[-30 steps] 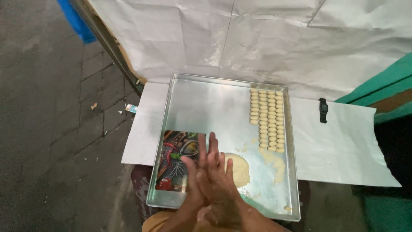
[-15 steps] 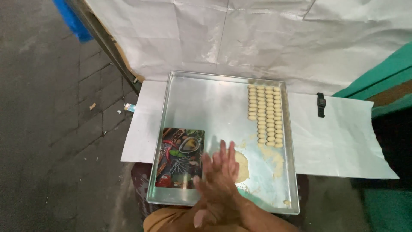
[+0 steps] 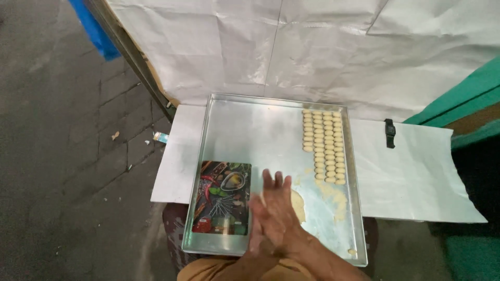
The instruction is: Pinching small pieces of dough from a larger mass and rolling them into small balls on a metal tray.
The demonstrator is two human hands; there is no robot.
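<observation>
Hands [image 3: 272, 216] pressed together above tray [image 3: 250, 130].

The shallow silver metal tray [image 3: 250, 130] lies bare across its centre and upper left; rows of small pale dough pieces [image 3: 324, 145] block its upper right; a colourful printed rectangular board [image 3: 221, 198] fills the lower left.

I count one metal tray [image 3: 250, 130], one picture-printed board [image 3: 221, 198], four columns of small dough pieces [image 3: 324, 145], one dough lump [image 3: 298, 204], one black watch [image 3: 389, 133], and two hands [image 3: 273, 218] pressed together.
</observation>
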